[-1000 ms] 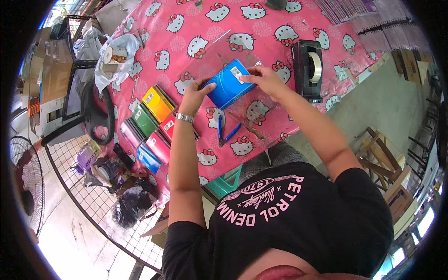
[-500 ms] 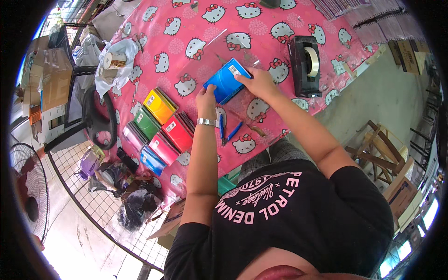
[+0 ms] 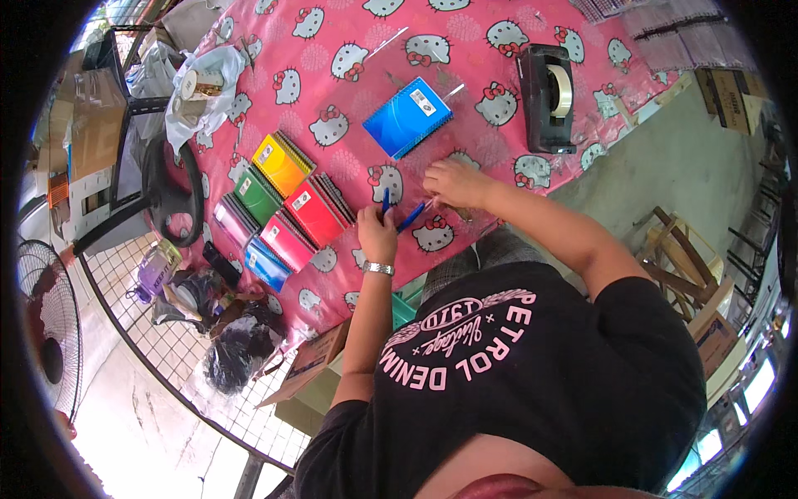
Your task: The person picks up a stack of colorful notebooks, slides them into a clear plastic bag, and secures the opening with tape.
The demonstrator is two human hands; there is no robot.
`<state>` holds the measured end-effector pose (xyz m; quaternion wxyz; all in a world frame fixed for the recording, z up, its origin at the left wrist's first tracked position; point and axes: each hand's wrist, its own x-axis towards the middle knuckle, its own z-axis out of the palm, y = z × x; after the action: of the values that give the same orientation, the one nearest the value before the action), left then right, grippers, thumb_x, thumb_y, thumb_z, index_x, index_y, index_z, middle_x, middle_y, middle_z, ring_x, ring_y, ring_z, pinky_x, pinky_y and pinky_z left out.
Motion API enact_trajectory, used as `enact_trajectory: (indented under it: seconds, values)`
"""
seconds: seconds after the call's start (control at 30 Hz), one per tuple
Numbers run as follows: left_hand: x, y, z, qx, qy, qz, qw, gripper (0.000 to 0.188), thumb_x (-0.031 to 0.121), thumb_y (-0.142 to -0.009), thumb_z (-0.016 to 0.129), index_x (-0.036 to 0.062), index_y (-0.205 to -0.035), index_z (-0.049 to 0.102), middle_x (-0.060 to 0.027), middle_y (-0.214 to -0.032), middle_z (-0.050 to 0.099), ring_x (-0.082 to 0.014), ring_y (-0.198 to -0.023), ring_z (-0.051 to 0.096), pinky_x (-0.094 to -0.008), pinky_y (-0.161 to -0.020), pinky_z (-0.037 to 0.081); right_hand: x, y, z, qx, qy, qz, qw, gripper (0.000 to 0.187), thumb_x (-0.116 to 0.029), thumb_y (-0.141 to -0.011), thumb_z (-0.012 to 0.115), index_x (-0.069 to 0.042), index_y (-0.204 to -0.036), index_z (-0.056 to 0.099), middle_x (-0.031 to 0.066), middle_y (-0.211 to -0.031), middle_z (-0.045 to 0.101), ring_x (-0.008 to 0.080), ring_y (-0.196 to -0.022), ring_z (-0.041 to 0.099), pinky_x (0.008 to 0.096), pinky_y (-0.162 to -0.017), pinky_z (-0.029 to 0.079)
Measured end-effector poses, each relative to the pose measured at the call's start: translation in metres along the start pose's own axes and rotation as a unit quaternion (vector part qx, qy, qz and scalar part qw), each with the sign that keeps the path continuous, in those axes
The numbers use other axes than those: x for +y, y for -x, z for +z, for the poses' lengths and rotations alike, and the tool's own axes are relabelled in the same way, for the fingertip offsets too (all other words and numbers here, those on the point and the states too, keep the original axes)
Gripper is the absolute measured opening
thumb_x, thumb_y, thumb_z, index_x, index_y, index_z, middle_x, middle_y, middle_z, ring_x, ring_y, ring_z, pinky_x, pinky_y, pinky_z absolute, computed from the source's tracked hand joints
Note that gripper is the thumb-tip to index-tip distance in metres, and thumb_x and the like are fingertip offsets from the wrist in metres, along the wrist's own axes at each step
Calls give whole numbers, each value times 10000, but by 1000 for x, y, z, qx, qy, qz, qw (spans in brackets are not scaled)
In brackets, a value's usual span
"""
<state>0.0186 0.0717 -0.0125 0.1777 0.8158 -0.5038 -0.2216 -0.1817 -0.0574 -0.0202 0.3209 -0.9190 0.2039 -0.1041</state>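
Observation:
A blue spiral notebook (image 3: 407, 118) lies on the table on what looks like a clear plastic sheet (image 3: 391, 54), with no hand on it. My left hand (image 3: 378, 235) is closed, fingers curled down beside the blue-handled pliers (image 3: 411, 218) and covering their head. Whatever its fingers grip is hidden. To the right of the pliers, my right hand (image 3: 457, 183) rests low over the cloth, below the notebook. Its fingers are drawn together, and I cannot make out what they hold; clear plastic seems to be near the fingertips.
Several spiral notebooks (image 3: 283, 165) in yellow, green, red and other colours lie in stacks at left. A black tape dispenser (image 3: 546, 100) stands at right on the pink tablecloth (image 3: 328, 125). Beyond the left edge are a white plastic bag (image 3: 199, 91) and a fan (image 3: 50, 324).
Both hands have let go of the blue notebook and come back toward me, the left to the pliers and the right just beside them. The notebook now lies on the table.

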Motion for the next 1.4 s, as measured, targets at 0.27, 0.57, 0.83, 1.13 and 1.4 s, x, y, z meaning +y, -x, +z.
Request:
enact_trajectory:
  seconds: [0.27,0.57,0.83,1.13,1.4]
  values:
    - [5,9,-9,-3,93,-13,996,176,123,-790,664,-9,-867,576,-138,-802,547,-291,-701,556,-387,-649,461,5,-13,-2,-111,-14,67,992,126,-157,-763,584,-79,-862,590,92,-874,599,282,-879,583,401,-780,469]
    - [93,-25,-23,148,-99,211,961,536,193,-716,704,95,-1201,497,-118,-1166,530,-318,-1156,440,-469,-984,327,-35,-39,-61,-27,136,-32,990,263,-254,-759,629,-120,-979,580,53,-916,622,228,-929,582,370,-788,425]
    - [14,-90,-25,25,271,24,962,109,34,-707,657,38,-815,669,-65,-664,623,-262,-591,587,-342,-568,471,54,-27,-129,-16,42,146,988,308,-247,-714,720,-107,-958,595,64,-805,639,217,-738,631,380,-736,462]
    - [109,-48,32,-18,-156,267,951,643,321,-856,536,64,-1402,318,-101,-1487,264,-271,-1399,184,-556,-1107,92,119,-71,-151,-72,-143,186,969,228,-144,-711,705,-71,-911,625,88,-836,641,206,-759,629,346,-654,488]
    - [114,-51,39,-11,-196,226,954,729,411,-861,512,43,-1432,248,-90,-1508,222,-265,-1407,158,-596,-1094,29,116,-178,-102,69,181,67,979,211,-189,-745,674,-124,-946,668,72,-1031,583,253,-1037,543,430,-873,423]
